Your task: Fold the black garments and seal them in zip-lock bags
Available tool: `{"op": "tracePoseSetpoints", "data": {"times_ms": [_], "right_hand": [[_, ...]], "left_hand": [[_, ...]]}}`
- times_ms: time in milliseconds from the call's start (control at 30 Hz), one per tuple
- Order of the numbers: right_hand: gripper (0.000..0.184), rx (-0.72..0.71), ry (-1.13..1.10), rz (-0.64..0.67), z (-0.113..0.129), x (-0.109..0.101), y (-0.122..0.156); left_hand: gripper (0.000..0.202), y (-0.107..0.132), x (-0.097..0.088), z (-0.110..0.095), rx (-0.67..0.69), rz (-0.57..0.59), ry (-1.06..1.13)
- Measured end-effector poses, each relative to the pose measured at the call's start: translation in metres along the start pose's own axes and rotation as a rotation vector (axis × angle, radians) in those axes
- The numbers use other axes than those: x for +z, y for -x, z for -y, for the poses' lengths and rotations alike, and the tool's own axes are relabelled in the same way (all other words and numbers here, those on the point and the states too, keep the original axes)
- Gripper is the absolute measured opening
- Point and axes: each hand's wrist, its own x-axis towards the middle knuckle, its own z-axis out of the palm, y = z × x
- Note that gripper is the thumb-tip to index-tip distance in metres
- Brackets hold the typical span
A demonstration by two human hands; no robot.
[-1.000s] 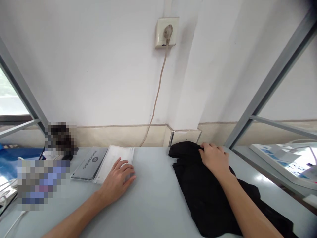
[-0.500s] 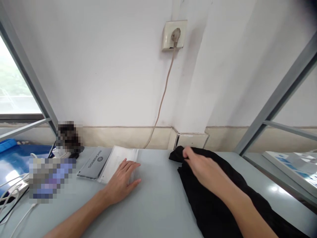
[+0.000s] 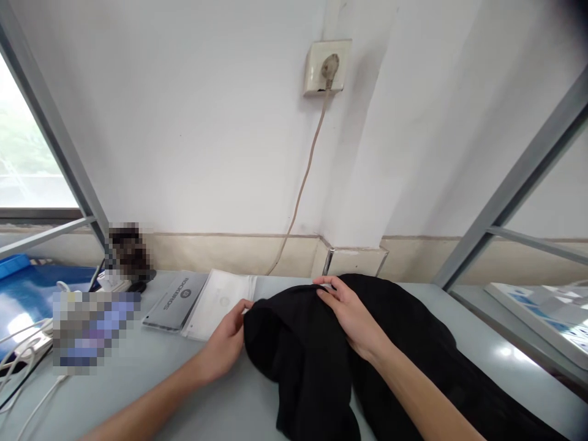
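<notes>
Head view | gray tabletop (image 3: 206, 419): rear edge along white wall (image 3: 220, 122) | black fabric (image 3: 307, 361): tabletop center to right | left hand (image 3: 225, 343): pinching fabric's left edge | right hand (image 3: 356, 318): pinching its upper fold | moving room: tabletop strip between fabric and right metal post (image 3: 514, 184)

There are two bare hands, namely one left hand (image 3: 226, 343) and one right hand (image 3: 353, 315). Of the soft black fabric (image 3: 316, 349) there is at least one piece; the exact number cannot be told. The flat rectangular packets are two: one grey printed packet (image 3: 176, 301) and one whitish translucent packet (image 3: 217, 303). There is one square cream wall socket (image 3: 313, 72), with one round beige plug (image 3: 330, 64) and one thin beige cord (image 3: 308, 166). The slanted grey metal posts (image 3: 59, 139) are two.
</notes>
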Motion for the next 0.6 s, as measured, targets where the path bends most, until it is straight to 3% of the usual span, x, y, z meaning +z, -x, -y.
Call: {"op": "tracePoseSetpoints", "data": {"times_ms": [133, 267, 333, 467, 533, 600], "right_hand": [[0.030, -0.068, 0.092, -0.094, -0.028, -0.014, -0.023], [0.046, -0.133, 0.333, -0.059, -0.046, -0.016, -0.030], [0.052, -0.265, 0.518, -0.098, -0.053, -0.013, -0.029], [0.036, -0.540, 0.939, -0.239, -0.055, -0.004, -0.018], [0.018, -0.478, 1.039, -0.136, -0.049, 0.000, -0.012], [0.026, -0.342, 1.080, -0.017, -0.042, 0.003, -0.007]], "left_hand": [[0.050, -0.009, -0.004, 0.011, -0.110, -0.029, 0.178], [0.055, -0.007, -0.005, 0.015, 0.051, -0.124, -0.092], [0.051, -0.004, -0.006, 0.015, 0.163, -0.131, -0.303], [0.022, -0.001, -0.006, 0.008, 0.323, -0.017, -0.650], [0.016, 0.001, -0.003, 0.002, 0.328, 0.084, -0.733], [0.012, 0.003, 0.000, -0.002, 0.315, 0.199, -0.778]]}}
